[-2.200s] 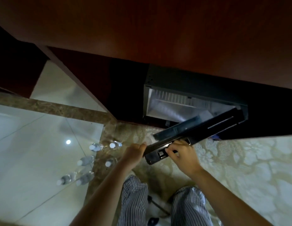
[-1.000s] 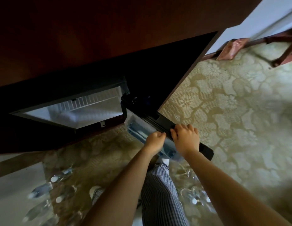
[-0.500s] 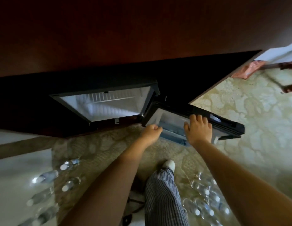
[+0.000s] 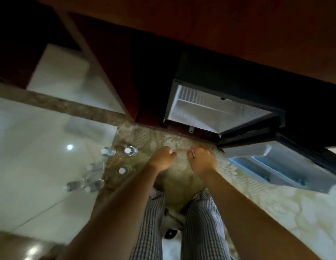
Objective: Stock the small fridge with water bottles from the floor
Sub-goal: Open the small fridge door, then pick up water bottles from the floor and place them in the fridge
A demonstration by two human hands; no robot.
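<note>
Six or so clear plastic water bottles [image 4: 128,151] stand upright at 9 o'clock from the hands, where glossy tile [image 4: 41,166] meets patterned carpet [image 4: 276,212], their white caps pointing up at the camera. The left hand [image 4: 161,158] is curled and empty. The right hand [image 4: 202,162] has its fingers bent under, so I cannot tell its grip. At 2 o'clock the small fridge [image 4: 210,113], white and ribbed inside, has its door [image 4: 287,166] wide open.

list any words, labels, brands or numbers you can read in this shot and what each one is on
No text can be read here.
water bottles: any label print is too small and blurred to read.
fridge: no lettering shows on the lit inside.
fridge door: no lettering shows on its inner side.
</note>
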